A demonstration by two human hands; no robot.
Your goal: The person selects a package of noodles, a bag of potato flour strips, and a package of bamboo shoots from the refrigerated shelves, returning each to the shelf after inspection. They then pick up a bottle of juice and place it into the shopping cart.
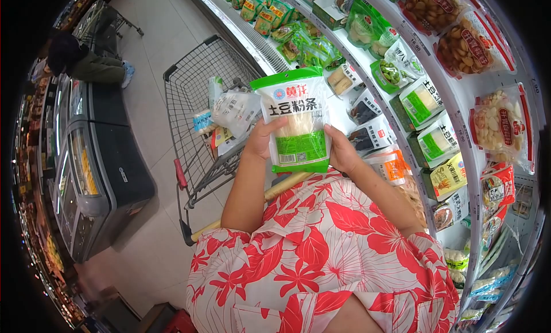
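Two hands share one green-and-white packet of potato noodles (299, 112), held upright at chest height in front of the patterned shirt (327, 235); the left hand (261, 140) is closed on one side edge with its thumb over the front, and the right hand (342, 152) grips the opposite edge; for a steady look at the label, an even, light hold low on both sides suits this soft bag, as a hard squeeze could crease the film or snap the dry strands; the left thumb would serve better nearer the margin, leaving the clear window uncovered; a slight tilt would help if glare hides the print; the packet's lower edge is near the yellow cart handle (287, 185), so a little lift would avoid a knock; the wire cart (191, 56) stands to the left, the stocked shelf (472, 184) to the right
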